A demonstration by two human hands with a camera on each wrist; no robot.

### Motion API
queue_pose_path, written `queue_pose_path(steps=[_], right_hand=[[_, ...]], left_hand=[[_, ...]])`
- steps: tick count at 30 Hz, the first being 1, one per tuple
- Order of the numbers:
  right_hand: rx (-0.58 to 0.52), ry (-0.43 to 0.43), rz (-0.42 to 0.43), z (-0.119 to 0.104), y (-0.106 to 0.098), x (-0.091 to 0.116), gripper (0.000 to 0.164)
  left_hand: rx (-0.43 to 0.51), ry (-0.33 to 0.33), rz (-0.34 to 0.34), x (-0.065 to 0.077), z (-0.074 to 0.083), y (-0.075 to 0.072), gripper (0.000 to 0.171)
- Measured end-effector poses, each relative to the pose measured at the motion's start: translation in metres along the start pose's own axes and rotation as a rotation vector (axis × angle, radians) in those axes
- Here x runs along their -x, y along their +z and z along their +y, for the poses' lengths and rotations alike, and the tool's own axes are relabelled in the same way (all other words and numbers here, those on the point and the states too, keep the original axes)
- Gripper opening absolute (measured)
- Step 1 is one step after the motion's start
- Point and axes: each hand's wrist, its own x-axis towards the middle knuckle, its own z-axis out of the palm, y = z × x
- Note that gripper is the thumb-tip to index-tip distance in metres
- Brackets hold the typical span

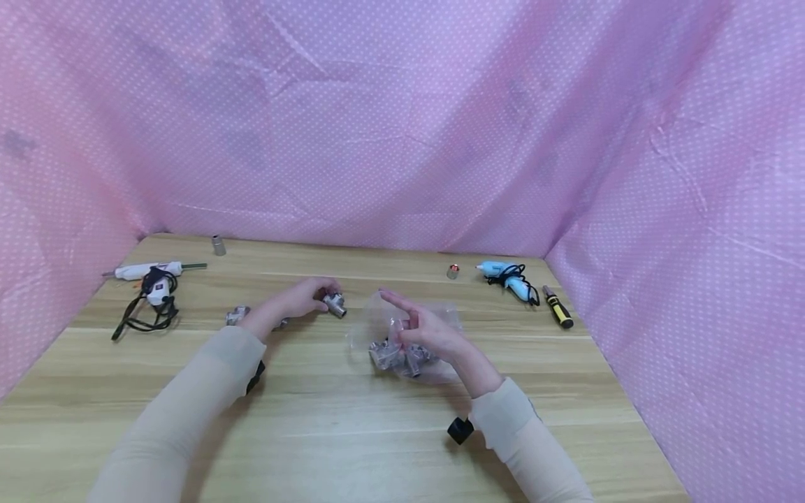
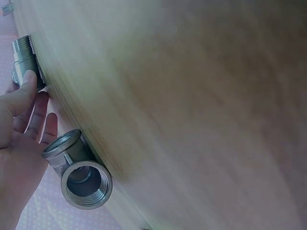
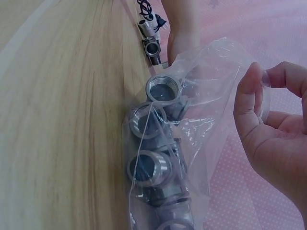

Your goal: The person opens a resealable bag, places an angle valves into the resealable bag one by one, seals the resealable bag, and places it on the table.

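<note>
My left hand (image 1: 300, 297) pinches a silvery metal pipe fitting (image 1: 335, 304) between thumb and fingers, low over the wooden table left of the bag. Its threaded end (image 2: 22, 46) points away from the hand in the left wrist view. Near that wrist lies a tee-shaped fitting (image 2: 86, 184) with wide threaded openings. My right hand (image 1: 434, 334) pinches the edge of a clear plastic bag (image 3: 211, 124) with thumb and finger, lifting that side. Inside the bag rest several metal fittings (image 3: 149, 167), partly blurred by the plastic.
Another fitting (image 1: 237, 315) lies beside my left forearm. At the back stand a small metal cylinder (image 1: 218, 244) and a short fitting with red inside (image 1: 453, 271). A white corded tool (image 1: 147, 271) lies left; a blue glue gun (image 1: 517, 286) and a yellow-black screwdriver (image 1: 558, 309) lie right.
</note>
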Motion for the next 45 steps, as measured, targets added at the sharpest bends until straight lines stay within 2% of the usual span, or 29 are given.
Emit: queue_pose_path(steps=[8,18,21,27,34,38,45], right_hand=[[0.031,0.017,0.007,0.002,0.001,-0.002,0.081],[0.028,0.048,0.012,0.000,0.004,0.000,0.082],[0.028,0.043,0.005,0.000,0.004,0.000,0.082],[0.031,0.019,-0.008,-0.001,0.003,-0.001,0.081],[0.026,0.012,-0.007,-0.002,0.003,-0.003,0.081],[0.028,0.013,-0.009,-0.001,0.004,-0.004,0.081],[0.002,0.017,-0.012,-0.004,0.006,-0.004,0.080]], left_hand=[[0.037,0.011,0.028,0.005,-0.002,-0.001,0.033],[0.079,0.008,0.061,0.022,0.010,-0.008,0.033],[0.092,0.018,0.082,0.028,0.019,-0.010,0.031],[0.053,0.043,0.156,0.038,0.032,-0.016,0.031],[0.044,0.026,0.224,0.048,0.047,-0.020,0.033],[0.037,0.014,0.263,0.056,0.059,-0.018,0.035],[0.045,0.040,0.330,0.068,0.082,-0.009,0.037]])
